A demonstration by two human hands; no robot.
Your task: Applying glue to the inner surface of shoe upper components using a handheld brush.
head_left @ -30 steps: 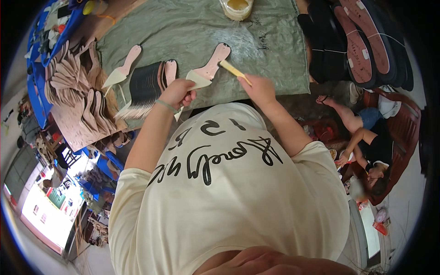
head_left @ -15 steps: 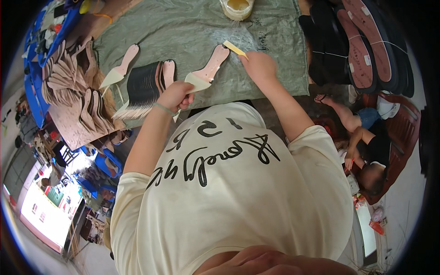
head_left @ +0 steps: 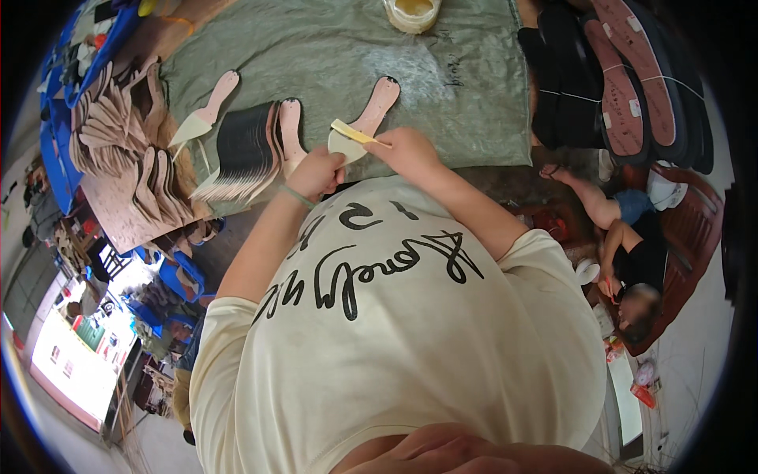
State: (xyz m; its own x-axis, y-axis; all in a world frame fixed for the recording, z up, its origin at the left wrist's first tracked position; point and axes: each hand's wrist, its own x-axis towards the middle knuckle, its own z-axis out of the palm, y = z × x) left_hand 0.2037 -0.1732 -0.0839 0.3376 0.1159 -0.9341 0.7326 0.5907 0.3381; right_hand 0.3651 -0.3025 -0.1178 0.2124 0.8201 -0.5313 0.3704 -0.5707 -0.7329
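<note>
On the green sheet lies a shoe insole (head_left: 380,101) with a pink heel part and a cream front. My left hand (head_left: 317,171) pinches the cream front at its near left edge. My right hand (head_left: 406,150) is closed round one end of a flat yellow spreader (head_left: 350,131). The spreader lies slanted across the cream front, close to my left fingers; its working edge is too small to make out. Just left of my left hand is another pink insole (head_left: 291,126), beside a fanned stack of black-edged insoles (head_left: 246,146).
A tub of yellowish paste (head_left: 412,12) stands at the sheet's far edge. Another insole (head_left: 217,103) and piles of tan insoles (head_left: 110,130) lie left. Tied bundles of dark and pink insoles (head_left: 624,87) are at right. A person (head_left: 632,253) sits to the right.
My right hand has moved left and nearer with the spreader, from the insole's heel end to its cream front. My left hand still grips the front and has shifted slightly.
</note>
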